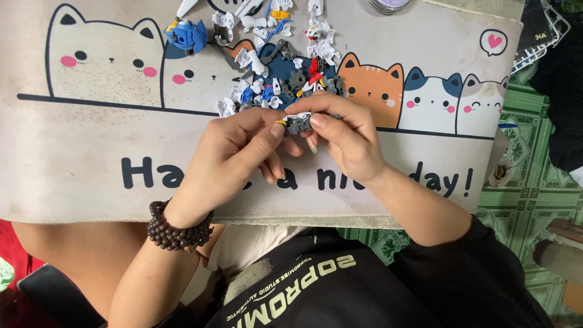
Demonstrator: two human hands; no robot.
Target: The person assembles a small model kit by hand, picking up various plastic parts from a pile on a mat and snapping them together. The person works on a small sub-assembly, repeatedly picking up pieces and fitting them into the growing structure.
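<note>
Both my hands meet over a cream desk mat printed with cartoon cats. My left hand, with a dark bead bracelet on the wrist, pinches a tiny yellow piece against a small grey and white model part. My right hand grips that grey part from the other side between thumb and fingers. Just beyond my fingers lies a scatter of small model-kit pieces in white, blue, grey, red and yellow. A blue assembled part sits at the far left of the pile.
The mat lies on a low surface over my lap. A green patterned floor shows to the right. A white wire rack and dark cloth are at the top right. A round metallic lid sits at the mat's far edge.
</note>
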